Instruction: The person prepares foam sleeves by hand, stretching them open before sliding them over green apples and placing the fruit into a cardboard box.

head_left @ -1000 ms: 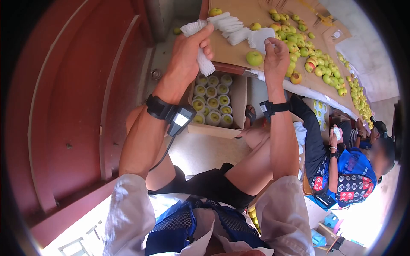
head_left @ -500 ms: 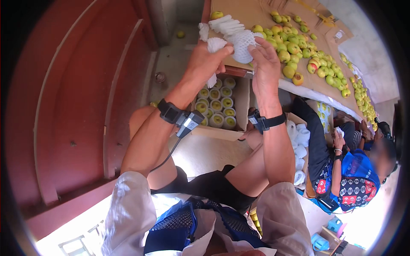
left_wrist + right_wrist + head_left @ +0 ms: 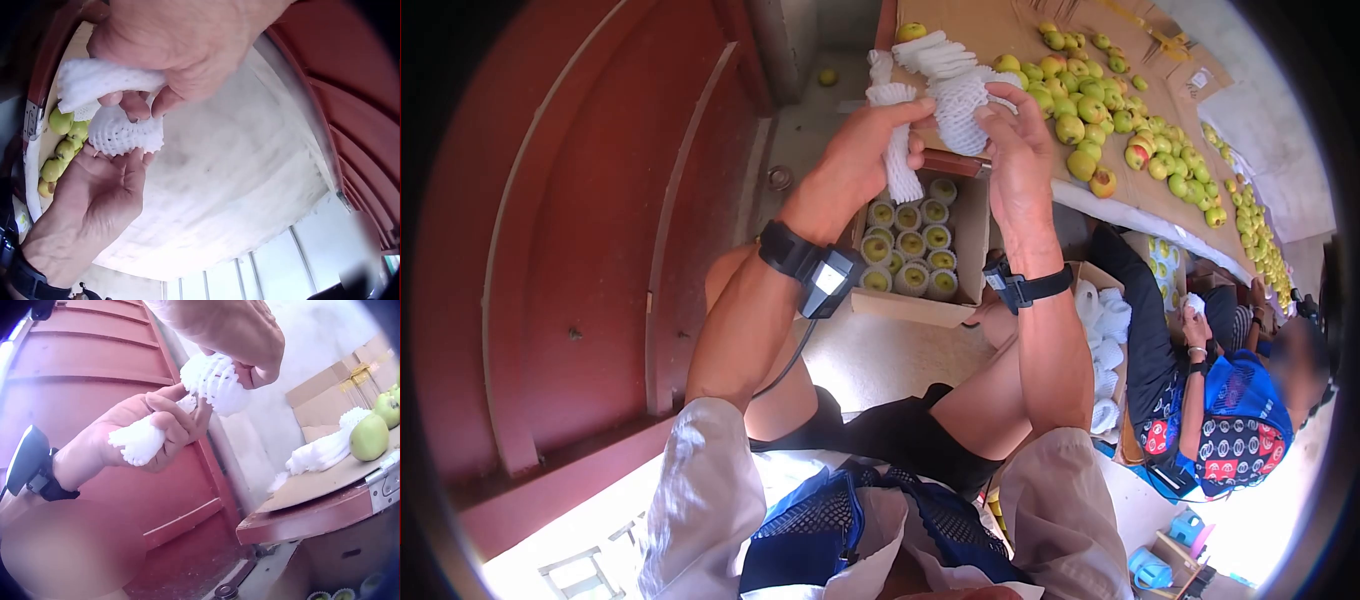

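Observation:
My left hand [image 3: 850,155] grips a narrow, gathered white foam net sleeve [image 3: 900,150] in its curled fingers. Between the hands a second foam net [image 3: 962,112] is spread wide, its mesh stretched. The right hand [image 3: 1022,160] pinches this net's right edge, while the left fingertips are at its other side. In the left wrist view, the right hand's fingers [image 3: 135,164] lie along the net's lower edge. Several flattened foam nets [image 3: 935,52] lie stacked on the cardboard-covered table [image 3: 1145,205], near a loose green apple [image 3: 370,437].
Many green apples [image 3: 1090,105] spread over the table. Below its edge stands a carton [image 3: 970,250] with net-wrapped apples [image 3: 910,243]. Another box of white foam nets [image 3: 1108,355] is by my right thigh. A person [image 3: 1235,385] sits at right; a red door [image 3: 590,220] rises at left.
The right hand has moved left from the table with a foam net, and the left hand has come to meet it. The net now stretches open between them.

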`<state>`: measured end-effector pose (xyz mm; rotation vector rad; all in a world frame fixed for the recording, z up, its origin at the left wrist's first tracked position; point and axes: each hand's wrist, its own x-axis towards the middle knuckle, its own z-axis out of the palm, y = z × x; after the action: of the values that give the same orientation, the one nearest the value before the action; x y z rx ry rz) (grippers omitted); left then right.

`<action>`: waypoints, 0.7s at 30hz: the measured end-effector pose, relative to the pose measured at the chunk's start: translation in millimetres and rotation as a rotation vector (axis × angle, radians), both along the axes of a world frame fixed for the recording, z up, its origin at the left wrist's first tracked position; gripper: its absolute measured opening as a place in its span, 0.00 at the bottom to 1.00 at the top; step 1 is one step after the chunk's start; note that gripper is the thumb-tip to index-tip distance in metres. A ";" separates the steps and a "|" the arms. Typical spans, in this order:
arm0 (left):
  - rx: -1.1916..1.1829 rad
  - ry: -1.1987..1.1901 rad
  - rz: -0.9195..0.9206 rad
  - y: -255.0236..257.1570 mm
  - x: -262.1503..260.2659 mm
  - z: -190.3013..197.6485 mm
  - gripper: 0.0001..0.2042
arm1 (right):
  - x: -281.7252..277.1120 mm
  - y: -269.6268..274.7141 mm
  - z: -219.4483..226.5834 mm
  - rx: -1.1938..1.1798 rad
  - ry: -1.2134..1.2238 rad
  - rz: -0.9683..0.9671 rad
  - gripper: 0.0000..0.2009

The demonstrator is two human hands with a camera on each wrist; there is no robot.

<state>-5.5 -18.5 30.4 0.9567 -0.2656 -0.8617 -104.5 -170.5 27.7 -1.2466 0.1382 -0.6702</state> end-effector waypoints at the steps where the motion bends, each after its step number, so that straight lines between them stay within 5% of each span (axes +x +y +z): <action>1: -0.015 0.024 -0.002 0.2 2.4 -1.8 0.10 | -1.8 4.6 4.3 -0.019 0.018 0.000 0.14; 8: -0.033 0.058 0.024 1.0 3.5 1.3 0.09 | -0.3 12.9 5.2 -0.174 0.025 -0.081 0.13; 14: 0.080 -0.203 0.199 -0.8 -2.8 0.5 0.07 | -1.9 22.8 0.7 -0.804 0.085 -0.487 0.14; 17: 0.122 -0.279 0.214 -0.5 -8.0 4.8 0.07 | -2.4 28.1 2.2 -0.849 0.178 -0.389 0.16; 21: 0.160 -0.361 0.167 -2.2 -16.6 8.7 0.08 | 0.1 24.5 -4.5 -0.618 0.228 -0.276 0.16</action>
<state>-22.1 -20.7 39.2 1.2662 -0.4231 -0.5593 -104.4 -146.0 23.1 -1.9225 0.3118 -0.8410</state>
